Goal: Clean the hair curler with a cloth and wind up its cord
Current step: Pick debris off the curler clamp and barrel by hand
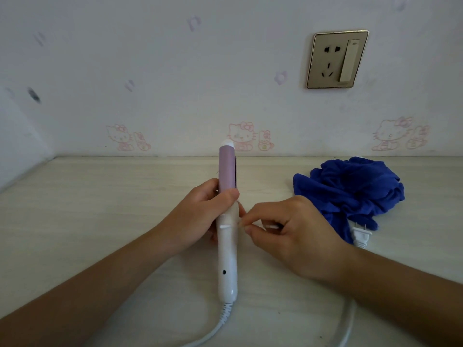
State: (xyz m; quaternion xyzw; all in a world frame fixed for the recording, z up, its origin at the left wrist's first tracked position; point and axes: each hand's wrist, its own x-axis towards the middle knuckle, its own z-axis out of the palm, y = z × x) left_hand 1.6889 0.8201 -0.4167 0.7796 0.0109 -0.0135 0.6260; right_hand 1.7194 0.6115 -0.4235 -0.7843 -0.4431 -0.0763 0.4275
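Note:
The hair curler (227, 261) has a white handle and a pink barrel, and it stands tilted with its tip toward the wall. My left hand (198, 214) grips it around the middle, thumb across the front. My right hand (288, 236) sits just right of the handle, with fingertips pinched against the curler's side; I cannot tell what they pinch. The white cord (213, 331) runs from the handle's base, loops along the bottom edge and ends in the plug (360, 236) lying on the table. A crumpled blue cloth (350, 191) lies to the right, untouched.
The pale wooden table (100, 209) meets a wall with cartoon-cat wallpaper. A gold wall socket with a switch (337, 58) sits high on the right, nothing plugged into it.

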